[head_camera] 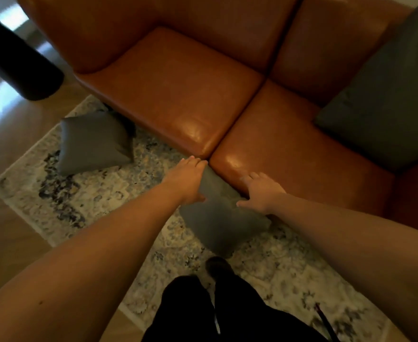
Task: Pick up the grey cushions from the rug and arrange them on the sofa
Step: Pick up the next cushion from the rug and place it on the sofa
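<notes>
A grey cushion (pixel 219 218) leans against the front of the orange leather sofa (pixel 178 95), its lower part on the patterned rug (pixel 79 193). My left hand (pixel 187 180) holds its left side and my right hand (pixel 261 191) holds its right side, thumbs on the near face. A second grey cushion (pixel 94 141) lies on the rug to the left, by the sofa's corner. A third grey cushion (pixel 385 99) rests on the right seat against the backrest.
A black punching bag (pixel 17 58) hangs at the upper left over the wooden floor (pixel 5 119). My legs in dark trousers (pixel 215 307) and one foot stand on the rug just before the held cushion.
</notes>
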A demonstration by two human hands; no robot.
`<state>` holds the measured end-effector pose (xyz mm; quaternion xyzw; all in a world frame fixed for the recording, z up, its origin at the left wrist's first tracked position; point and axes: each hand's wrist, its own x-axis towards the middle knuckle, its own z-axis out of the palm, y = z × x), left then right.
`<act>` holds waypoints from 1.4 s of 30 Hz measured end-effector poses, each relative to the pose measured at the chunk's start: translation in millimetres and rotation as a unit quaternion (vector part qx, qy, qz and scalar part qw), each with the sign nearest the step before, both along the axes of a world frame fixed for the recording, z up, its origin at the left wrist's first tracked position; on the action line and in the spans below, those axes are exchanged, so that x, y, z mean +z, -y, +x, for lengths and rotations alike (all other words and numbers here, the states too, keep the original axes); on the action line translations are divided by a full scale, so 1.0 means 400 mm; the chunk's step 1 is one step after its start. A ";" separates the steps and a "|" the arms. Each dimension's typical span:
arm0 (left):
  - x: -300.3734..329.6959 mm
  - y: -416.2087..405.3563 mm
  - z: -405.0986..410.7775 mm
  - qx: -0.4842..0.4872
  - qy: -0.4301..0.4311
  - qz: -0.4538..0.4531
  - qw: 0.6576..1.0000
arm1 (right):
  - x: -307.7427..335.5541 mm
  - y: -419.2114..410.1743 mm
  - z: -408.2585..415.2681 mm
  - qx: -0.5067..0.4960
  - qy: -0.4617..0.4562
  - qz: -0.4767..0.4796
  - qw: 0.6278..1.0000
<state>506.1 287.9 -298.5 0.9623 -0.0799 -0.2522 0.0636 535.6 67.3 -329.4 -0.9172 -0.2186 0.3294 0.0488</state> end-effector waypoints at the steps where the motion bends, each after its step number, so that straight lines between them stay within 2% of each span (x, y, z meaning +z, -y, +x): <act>1: -0.022 -0.007 0.027 -0.018 -0.014 0.000 1.000 | -0.019 -0.003 0.010 -0.018 -0.011 0.000 1.000; 6: -0.119 -0.028 0.148 -0.126 -0.062 0.006 0.990 | -0.103 -0.011 0.020 -0.110 -0.058 -0.024 0.992; 10: -0.227 -0.017 0.240 -0.228 -0.094 0.012 0.969 | -0.192 0.004 0.010 -0.201 -0.082 -0.040 0.975; 17: -0.438 0.027 0.306 -0.314 -0.138 0.028 0.939 | -0.380 0.006 -0.024 -0.285 -0.127 -0.039 0.949; 23: -0.685 0.051 0.316 -0.349 -0.119 0.044 0.929 | -0.611 0.026 -0.058 -0.296 -0.050 -0.007 0.954; 28: -0.852 0.026 0.266 -0.399 -0.042 0.076 0.913 | -0.767 0.046 -0.111 -0.268 -0.015 -0.027 0.963; 30: -0.883 0.025 0.255 -0.407 0.011 0.094 0.909 | -0.800 0.043 -0.114 -0.261 0.013 -0.051 0.964; 34: -0.885 0.066 0.286 -0.438 0.029 0.133 0.889 | -0.814 0.040 -0.064 -0.203 0.007 -0.088 0.975; 36: -0.878 0.077 0.289 -0.456 0.021 0.144 0.878 | -0.811 0.034 -0.054 -0.211 -0.027 -0.083 0.974; 39: -0.865 0.073 0.274 -0.426 -0.031 0.131 0.895 | -0.792 0.028 -0.066 -0.260 -0.099 -0.045 0.960; 42: -0.817 0.055 0.245 -0.415 -0.055 0.121 0.900 | -0.753 0.014 -0.109 -0.270 -0.101 -0.025 0.957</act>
